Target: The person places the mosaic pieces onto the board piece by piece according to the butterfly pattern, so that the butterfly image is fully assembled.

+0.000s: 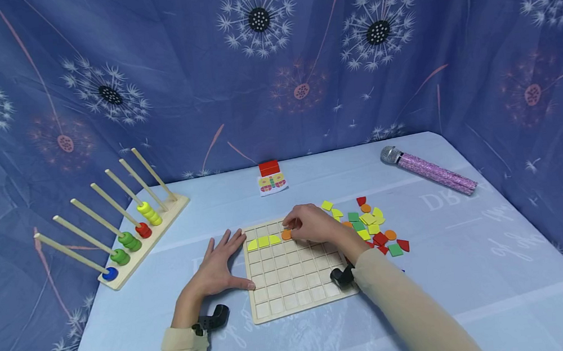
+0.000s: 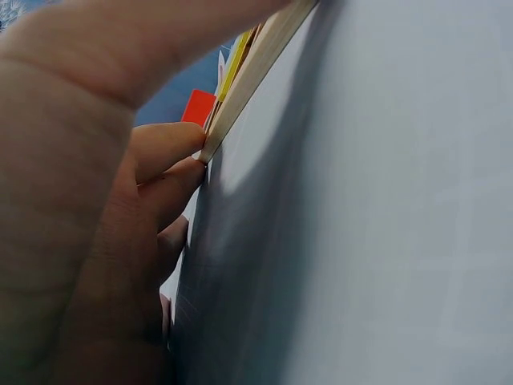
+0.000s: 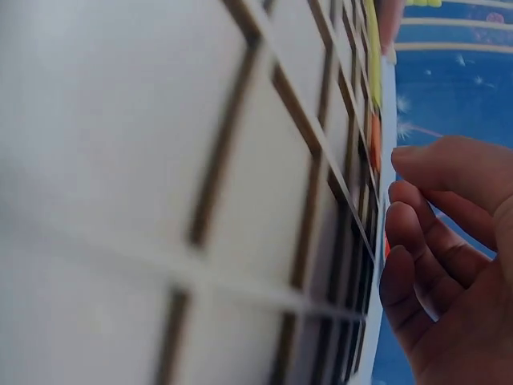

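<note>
right hand hovering loosely curled, not visibly pinching anything | orange disc sitting near board's far edge, just left of those fingertips | left hand kinda spreading along board's left edge, farther off

Blue dandelion-print drape behind a pale table
The drape fills the back and both sides, showing white and pink seed heads; the table's light-blue surface carries faint white lettering.

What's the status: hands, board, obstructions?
Left hand touching board at left edge. Right hand beside orange disc. Disc on board, right of yellow pieces. Nothing visibly blocking.
</note>
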A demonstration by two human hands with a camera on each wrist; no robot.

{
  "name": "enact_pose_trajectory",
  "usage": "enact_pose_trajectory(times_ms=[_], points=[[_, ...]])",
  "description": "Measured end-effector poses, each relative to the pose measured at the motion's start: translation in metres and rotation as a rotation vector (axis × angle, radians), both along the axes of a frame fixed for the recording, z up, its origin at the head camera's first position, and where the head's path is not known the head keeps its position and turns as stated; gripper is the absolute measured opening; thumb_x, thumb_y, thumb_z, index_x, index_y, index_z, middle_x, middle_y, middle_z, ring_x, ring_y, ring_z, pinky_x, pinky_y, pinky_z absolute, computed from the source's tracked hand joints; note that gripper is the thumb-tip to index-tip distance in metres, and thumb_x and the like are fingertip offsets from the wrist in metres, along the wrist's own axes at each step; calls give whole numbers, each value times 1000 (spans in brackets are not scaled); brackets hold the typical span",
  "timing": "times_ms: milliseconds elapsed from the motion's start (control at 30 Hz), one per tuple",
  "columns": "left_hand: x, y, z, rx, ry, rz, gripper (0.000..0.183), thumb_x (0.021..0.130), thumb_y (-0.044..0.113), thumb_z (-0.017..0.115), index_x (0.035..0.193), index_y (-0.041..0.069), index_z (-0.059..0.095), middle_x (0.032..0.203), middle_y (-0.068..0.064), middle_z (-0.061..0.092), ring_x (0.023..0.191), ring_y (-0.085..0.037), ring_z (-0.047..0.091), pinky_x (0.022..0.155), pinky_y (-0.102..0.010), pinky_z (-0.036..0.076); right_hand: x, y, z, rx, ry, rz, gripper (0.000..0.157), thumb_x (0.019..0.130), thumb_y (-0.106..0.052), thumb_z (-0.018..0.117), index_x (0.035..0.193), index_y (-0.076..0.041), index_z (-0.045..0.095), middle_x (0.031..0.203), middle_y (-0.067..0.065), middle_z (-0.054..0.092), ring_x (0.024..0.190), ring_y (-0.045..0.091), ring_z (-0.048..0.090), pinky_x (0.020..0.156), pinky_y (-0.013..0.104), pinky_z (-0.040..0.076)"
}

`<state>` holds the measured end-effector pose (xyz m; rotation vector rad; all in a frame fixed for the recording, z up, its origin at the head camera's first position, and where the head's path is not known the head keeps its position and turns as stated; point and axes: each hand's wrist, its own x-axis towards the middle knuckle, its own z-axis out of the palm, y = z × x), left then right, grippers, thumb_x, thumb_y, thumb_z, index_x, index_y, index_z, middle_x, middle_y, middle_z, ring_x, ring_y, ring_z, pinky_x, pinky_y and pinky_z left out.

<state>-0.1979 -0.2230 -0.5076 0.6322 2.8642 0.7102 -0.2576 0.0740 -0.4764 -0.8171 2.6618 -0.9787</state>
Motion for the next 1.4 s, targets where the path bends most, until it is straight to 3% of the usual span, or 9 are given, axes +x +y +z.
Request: enact_pose_trajectory(times_ms=[167,400,567,767,1167,1400], points=[[0,0,1,-1,5,-5,129,48,77,77,151,15,32,158,0,22,145,-27,6,114,-53,-4,-6,20,7,-61,-13,-62,24,88,-9,66,111,-9,72,94,-5,63,82,11,56,73,28,50],[0,0,1,0,3,-7,129,48,77,77,151,14,32,158,-1,22,145,-27,7,113,-54,-3,-17,50,13,-53,-13,-207,23,91,-14,65,113,-9,71,97,-1,62,85,17,56,71,33,51],[0,-1,1,-3,0,-4,129,48,77,77,152,14,32,158,-1,22,145,-26,6,113,-53,-4,-21,69,12,-47,-21,-289,26,91,-11,64,116,-4,69,103,7,62,91,23,56,75,37,51],[0,0,1,-2,-1,-7,129,49,77,77,152,15,32,158,-1,22,145,-26,6,113,-53,-4,-25,78,1,36,-54,-384,31,86,-11,68,116,-4,68,109,11,60,96,26,56,83,42,50],[2,2,3,13,0,-5,128,49,74,79,151,13,33,157,-3,23,145,-28,7,113,-55,-3,-23,93,-3,80,-104,-385,34,82,-19,73,114,-7,68,102,8,61,91,25,52,84,39,48],[2,1,3,9,-10,-6,128,49,75,78,151,14,32,158,-2,22,145,-28,6,113,-55,-4,-19,105,3,206,-131,-388,33,81,-28,77,105,-7,68,95,9,61,86,26,53,78,40,49]])
